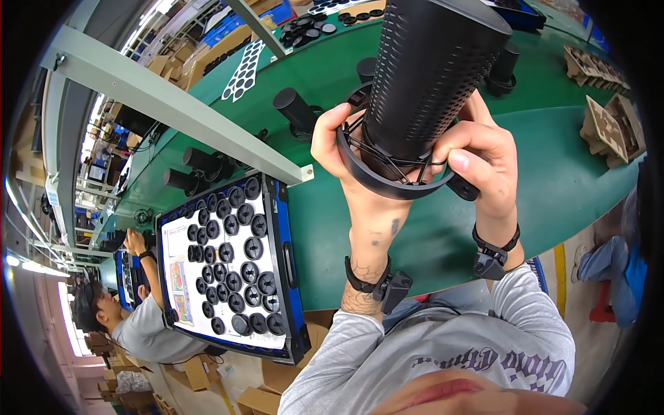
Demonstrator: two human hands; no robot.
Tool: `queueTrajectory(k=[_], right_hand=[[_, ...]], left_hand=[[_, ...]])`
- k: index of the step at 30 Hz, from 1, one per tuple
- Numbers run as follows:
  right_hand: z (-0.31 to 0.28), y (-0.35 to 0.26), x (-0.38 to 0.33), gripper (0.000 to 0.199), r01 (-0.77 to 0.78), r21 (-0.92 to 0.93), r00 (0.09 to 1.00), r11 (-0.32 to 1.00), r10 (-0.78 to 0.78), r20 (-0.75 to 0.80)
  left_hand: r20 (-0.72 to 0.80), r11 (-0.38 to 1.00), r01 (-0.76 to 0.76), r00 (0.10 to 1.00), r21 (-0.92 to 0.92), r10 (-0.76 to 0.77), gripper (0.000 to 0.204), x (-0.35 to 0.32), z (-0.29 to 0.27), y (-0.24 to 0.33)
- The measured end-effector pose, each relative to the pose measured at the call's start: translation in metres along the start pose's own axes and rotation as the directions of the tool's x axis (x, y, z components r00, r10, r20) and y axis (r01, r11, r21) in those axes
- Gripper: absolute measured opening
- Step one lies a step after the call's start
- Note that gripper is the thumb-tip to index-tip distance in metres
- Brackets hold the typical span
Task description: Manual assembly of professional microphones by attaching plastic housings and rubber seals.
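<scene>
Close in front of me is a large black microphone (432,76) with a dimpled, perforated body. Around its narrower end sits a black shock mount ring (387,184), joined to it by thin crossed elastic cords (379,153). My left hand (337,152) is closed on the ring's left side, its thumb on the rim; its other fingers are mostly hidden behind. With the thumb and fingertips bent together, my right hand (484,155) pinches at a cord on the right, beside a small bracket (462,187) on the ring. The microphone's body leans up and away from me.
Left of me, a blue-edged tray (290,277) holds several round black parts (234,281). More black microphones (294,109) stand along the green bench (546,176). A metal post (173,97) rises at the left. Cardboard inserts (612,131) lie at right. A co-worker (149,311) works at far left.
</scene>
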State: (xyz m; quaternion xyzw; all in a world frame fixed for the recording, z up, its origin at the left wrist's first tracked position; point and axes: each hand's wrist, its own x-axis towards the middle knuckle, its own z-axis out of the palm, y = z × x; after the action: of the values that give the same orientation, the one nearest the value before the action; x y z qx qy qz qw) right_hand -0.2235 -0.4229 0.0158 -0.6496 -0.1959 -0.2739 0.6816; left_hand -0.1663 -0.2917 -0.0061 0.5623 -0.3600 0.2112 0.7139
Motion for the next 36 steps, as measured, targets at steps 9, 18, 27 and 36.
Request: queueTrajectory(k=[9, 18, 27, 36], right_hand=[[-0.024, 0.005, 0.012, 0.022, 0.205, -0.716, 0.865, 0.667, -0.467, -0.187], [-0.036, -0.014, 0.009, 0.089, 0.1, 0.004, 0.97, 0.995, -0.097, -0.222], [-0.25, 0.033, -0.023, 0.075, -0.721, -0.619, 0.572, 0.311, -0.237, -0.785], [-0.293, 0.053, -0.003, 0.066, -0.48, -0.862, 0.759, -0.16, -0.569, -0.317]], left_hand=[[-0.012, 0.986, 0.075, 0.997, 0.146, -0.074, 0.101, -0.001, 0.002, 0.002], [0.386, 0.963, 0.13, 0.897, 0.237, -0.216, 0.108, -0.005, 0.008, 0.0], [0.442, 0.831, 0.252, 0.751, 0.496, -0.491, 0.083, 0.014, -0.017, 0.019], [0.381, 0.784, 0.216, 0.78, 0.582, -0.497, 0.061, 0.015, -0.042, 0.031]])
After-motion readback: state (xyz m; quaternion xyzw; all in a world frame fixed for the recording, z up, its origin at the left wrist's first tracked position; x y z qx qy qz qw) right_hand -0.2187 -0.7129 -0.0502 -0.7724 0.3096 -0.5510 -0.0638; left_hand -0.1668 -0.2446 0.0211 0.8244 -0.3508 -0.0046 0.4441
